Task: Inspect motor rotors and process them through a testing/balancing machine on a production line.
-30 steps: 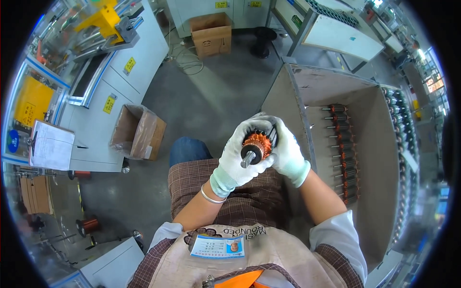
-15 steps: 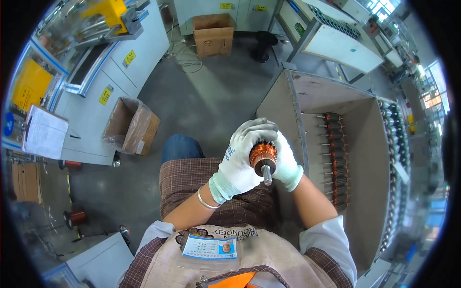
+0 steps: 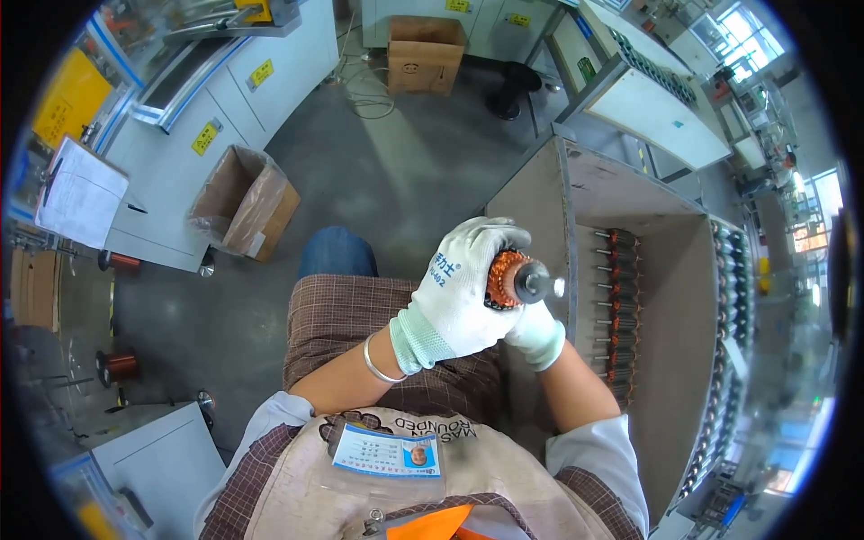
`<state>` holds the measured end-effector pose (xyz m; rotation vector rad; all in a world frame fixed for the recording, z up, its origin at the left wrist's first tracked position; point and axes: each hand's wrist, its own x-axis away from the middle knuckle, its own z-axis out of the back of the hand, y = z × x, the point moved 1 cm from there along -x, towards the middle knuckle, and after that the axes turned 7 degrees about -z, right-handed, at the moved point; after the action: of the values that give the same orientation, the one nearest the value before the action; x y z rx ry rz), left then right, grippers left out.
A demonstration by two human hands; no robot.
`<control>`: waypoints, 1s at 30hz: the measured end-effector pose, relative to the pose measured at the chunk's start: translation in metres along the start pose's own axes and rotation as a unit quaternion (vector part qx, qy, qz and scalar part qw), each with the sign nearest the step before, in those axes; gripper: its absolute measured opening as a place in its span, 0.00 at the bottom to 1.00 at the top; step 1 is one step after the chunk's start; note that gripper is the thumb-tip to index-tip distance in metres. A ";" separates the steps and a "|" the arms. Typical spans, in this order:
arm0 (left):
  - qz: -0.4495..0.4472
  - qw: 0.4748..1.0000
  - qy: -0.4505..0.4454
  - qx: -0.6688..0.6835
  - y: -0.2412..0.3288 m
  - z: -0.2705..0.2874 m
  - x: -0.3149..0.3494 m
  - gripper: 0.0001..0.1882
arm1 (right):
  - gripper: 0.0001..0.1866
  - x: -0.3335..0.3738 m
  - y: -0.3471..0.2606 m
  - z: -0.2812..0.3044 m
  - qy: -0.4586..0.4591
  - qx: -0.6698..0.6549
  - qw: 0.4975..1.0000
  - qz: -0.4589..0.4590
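A motor armature [image 3: 507, 279] with copper windings, a dark round end and a metal shaft is held up in front of my lap. My left hand [image 3: 461, 286], in a white knit glove with a pale green cuff, is wrapped round its body from the left. My right hand [image 3: 537, 333], gloved alike, sits behind and below the armature; its fingers are mostly hidden. The shaft points to the right. Beside my right arm, a row of similar armatures [image 3: 619, 310] lies in a grey open bin [image 3: 670, 360].
More parts line a rack [image 3: 727, 315] beyond the bin. On the left, an open cardboard box [image 3: 247, 202] stands against white cabinets [image 3: 171, 184]. Farther off are another cardboard box [image 3: 427, 54] and a black spool [image 3: 515, 88]. A copper wire spool [image 3: 117, 367] stands at the left.
The armature has turned: its shaft pointed down toward me and now points right. My left hand has rolled with it, and the right hand has dropped lower behind it. The view has shifted slightly.
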<state>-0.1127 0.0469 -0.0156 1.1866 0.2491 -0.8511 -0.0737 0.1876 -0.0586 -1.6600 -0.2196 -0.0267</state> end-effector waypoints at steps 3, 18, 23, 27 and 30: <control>0.061 0.991 -0.010 0.122 0.000 0.014 -0.006 0.33 | 0.29 0.005 -0.017 -0.010 -0.027 -0.102 0.989 -0.102; 0.264 0.817 0.017 0.512 -0.015 0.026 -0.011 0.36 | 0.25 0.035 -0.059 -0.015 -0.087 -0.142 0.962 -0.216; 0.285 0.799 0.056 0.527 -0.018 0.014 -0.012 0.35 | 0.40 0.031 -0.058 -0.014 -0.082 -0.146 0.961 -0.222; 0.291 0.793 0.069 0.530 -0.021 0.008 -0.013 0.33 | 0.39 0.030 -0.059 -0.009 -0.082 -0.149 0.960 -0.222; 0.302 0.790 0.081 0.528 -0.024 0.005 -0.012 0.32 | 0.38 0.028 -0.056 -0.006 -0.087 -0.158 0.957 -0.228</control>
<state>-0.1386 0.0450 -0.0242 2.2262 -0.5502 -0.2506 -0.0540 0.1897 0.0014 -1.8971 -0.7625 -0.2778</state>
